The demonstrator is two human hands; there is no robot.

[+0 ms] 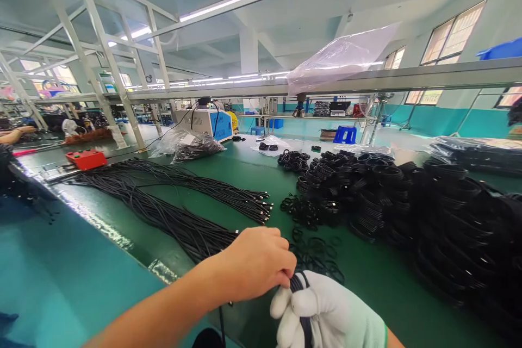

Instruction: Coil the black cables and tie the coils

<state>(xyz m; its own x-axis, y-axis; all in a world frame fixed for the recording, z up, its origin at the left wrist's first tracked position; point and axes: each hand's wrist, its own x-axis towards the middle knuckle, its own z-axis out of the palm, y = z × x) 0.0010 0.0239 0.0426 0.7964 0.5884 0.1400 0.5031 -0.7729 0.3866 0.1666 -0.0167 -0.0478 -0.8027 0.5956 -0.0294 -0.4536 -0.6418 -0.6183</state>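
Observation:
My left hand point(255, 262) is bare and closed, its fingers pinching a black coiled cable point(299, 283) low in the view. My right hand point(326, 312), in a white glove, is wrapped round the same coil from below. Just beyond my hands lie small black rubber bands point(316, 253) scattered on the green table point(244, 160). Two bundles of straight black cables point(183, 196) with metal plug ends stretch away to the left of my left hand.
A large heap of coiled black cables point(408, 201) covers the right half of the table. A red box point(85, 159), a clear bag of cables point(191, 147) and a blue-white machine point(206, 121) stand farther back. Another person's hand point(16, 133) shows at the far left.

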